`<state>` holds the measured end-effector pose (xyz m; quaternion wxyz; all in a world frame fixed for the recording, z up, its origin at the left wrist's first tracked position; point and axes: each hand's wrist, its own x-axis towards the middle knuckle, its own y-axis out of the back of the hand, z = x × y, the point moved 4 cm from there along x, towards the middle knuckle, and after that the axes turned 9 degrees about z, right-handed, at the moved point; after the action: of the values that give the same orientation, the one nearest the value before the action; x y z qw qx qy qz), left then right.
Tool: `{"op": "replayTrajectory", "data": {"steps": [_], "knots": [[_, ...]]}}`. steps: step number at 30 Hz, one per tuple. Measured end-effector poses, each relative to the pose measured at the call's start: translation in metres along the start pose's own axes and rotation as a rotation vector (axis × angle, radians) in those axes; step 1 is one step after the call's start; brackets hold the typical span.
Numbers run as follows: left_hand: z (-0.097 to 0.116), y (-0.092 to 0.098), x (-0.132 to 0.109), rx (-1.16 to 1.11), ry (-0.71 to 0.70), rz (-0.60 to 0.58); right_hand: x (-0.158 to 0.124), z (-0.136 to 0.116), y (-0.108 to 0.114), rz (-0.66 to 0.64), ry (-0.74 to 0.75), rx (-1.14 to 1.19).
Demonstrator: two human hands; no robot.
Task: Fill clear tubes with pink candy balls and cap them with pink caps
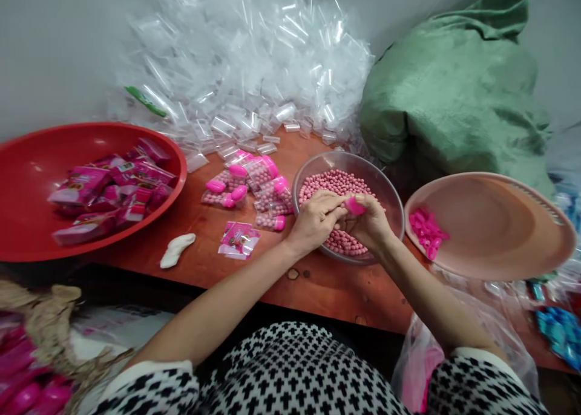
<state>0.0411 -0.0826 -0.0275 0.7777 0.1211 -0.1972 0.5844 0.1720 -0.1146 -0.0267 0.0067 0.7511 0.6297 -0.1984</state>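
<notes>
Both my hands meet over a clear bowl full of small pink candy balls. My right hand pinches a pink cap between thumb and fingers. My left hand is closed right against it, fingers pressed to the cap; whatever it grips underneath is hidden. Left of the bowl lie several filled clear tubes with pink caps.
A red basin at left holds pink packets. A pink tray at right holds loose pink caps. Empty clear tubes are heaped at the back beside a green sack. A small packet and a white scrap lie on the wooden table.
</notes>
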Motion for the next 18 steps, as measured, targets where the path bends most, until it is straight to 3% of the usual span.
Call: {"op": "replayTrajectory", "data": {"steps": [4, 9, 13, 15, 18], "knots": [[-0.001, 0.017, 0.007, -0.05, 0.009, 0.056, 0.009, -0.008, -0.017, -0.068, -0.034, -0.034], [-0.009, 0.061, 0.009, -0.108, 0.158, 0.229, 0.037, -0.041, -0.053, -0.361, -0.007, -0.386], [-0.024, 0.103, 0.002, 0.181, 0.161, 0.435, 0.11, -0.072, -0.076, -0.199, 0.329, -0.881], [-0.03, 0.112, 0.001, 0.41, 0.097, 0.41, 0.155, -0.07, -0.093, -0.161, 0.51, -1.242], [-0.038, 0.113, 0.003, 0.681, 0.033, 0.271, 0.216, -0.043, -0.123, -0.302, 0.633, -1.706]]}}
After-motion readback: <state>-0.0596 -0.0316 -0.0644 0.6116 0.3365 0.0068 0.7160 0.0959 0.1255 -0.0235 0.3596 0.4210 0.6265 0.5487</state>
